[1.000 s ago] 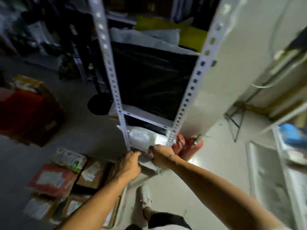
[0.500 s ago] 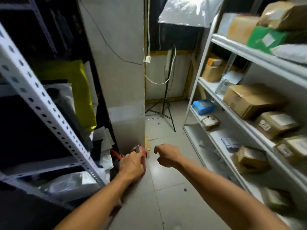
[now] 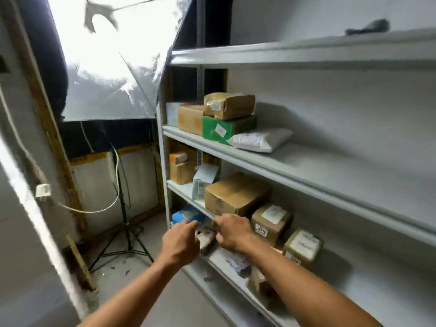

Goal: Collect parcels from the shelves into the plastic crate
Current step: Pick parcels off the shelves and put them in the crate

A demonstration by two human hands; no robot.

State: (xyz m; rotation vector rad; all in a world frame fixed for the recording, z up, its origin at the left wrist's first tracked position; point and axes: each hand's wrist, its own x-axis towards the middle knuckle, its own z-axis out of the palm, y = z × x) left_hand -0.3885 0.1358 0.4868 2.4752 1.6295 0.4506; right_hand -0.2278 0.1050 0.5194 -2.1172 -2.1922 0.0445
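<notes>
Small blurred grey-white parcel point(image 3: 205, 237) held at frame centre between left hand point(image 3: 180, 244) and right hand point(image 3: 232, 232), fingers curled on its edges (detail smeared). Parcel positioned at front lip of white metal shelving unit point(image 3: 306, 175). Large brown cardboard box point(image 3: 233, 193) seen just above hands.

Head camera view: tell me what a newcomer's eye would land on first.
The glaring lit softbox at upper left draws the eye first, on its stand in the corner. Next come the white shelves on the right, where a green box stands out among brown parcels. At centre bottom, the left hand and right hand meet around a small blurred parcel.
</notes>
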